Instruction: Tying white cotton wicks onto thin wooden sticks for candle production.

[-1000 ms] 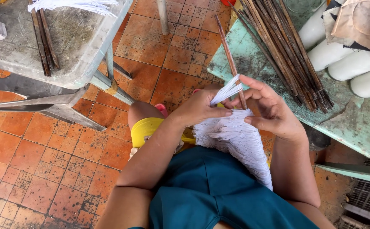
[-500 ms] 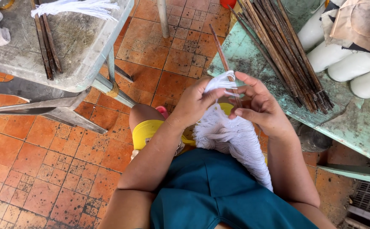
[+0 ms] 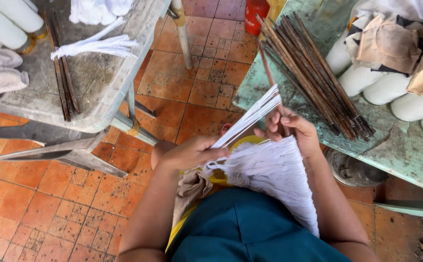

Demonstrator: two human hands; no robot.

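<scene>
White strands (image 3: 250, 119) are gripped by both hands, left hand (image 3: 192, 153) and right hand (image 3: 289, 128).
One brown stick (image 3: 268, 73) is pinched at twelve o'clock; open tiled floor (image 3: 187, 92) lies beyond.

A red container (image 3: 257, 14) with a pale label stands on the tiled floor at the top edge, beside the green table (image 3: 391, 145), on whose far right end lie crumpled brown paper wrappers (image 3: 388, 43); no signs or screens appear.
</scene>
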